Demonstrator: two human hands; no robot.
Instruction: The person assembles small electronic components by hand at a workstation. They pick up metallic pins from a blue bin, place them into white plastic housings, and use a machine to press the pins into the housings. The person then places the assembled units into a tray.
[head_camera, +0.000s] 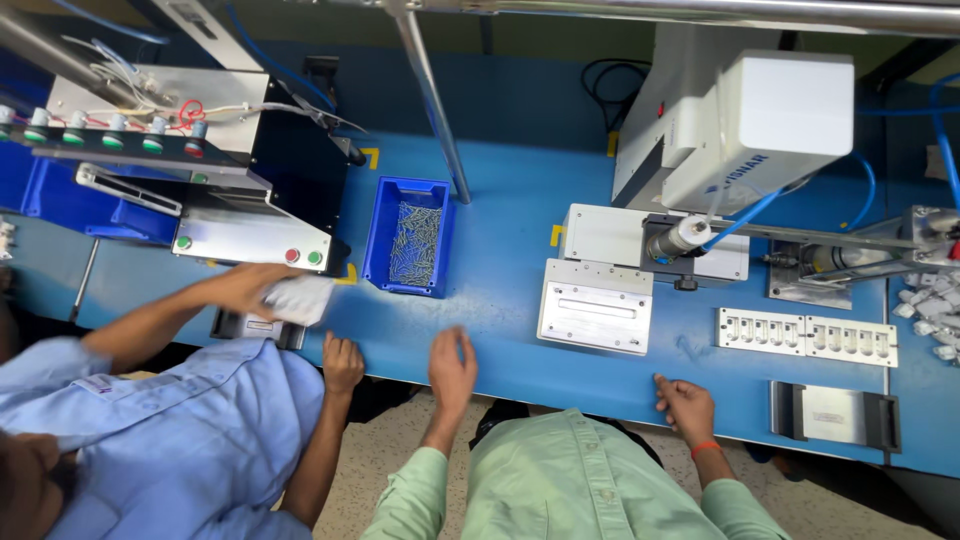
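Surface: blue workbench (500, 290), speckled floor below.
Left hand (452, 368): released, blurred, at bench edge near blue bin (409, 235) of screws.
Right hand (686, 405): released, fingertips seemingly touching bench, below grey fixture block (596, 305).
Neighbour: co-worker's hand (250, 288) grasping white cloth (300, 298).

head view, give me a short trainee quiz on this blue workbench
1. True or false: the left hand holds a tool.
2. What fills the blue plastic bin? A) small metal screws B) white cloths C) cables
3. Which of the person's own hands rests fingertips on the blue workbench edge nearest the flat grey metal fixture block?

Key: 1 false, it is empty. 2 A. 3 the right hand, with an orange wristband.
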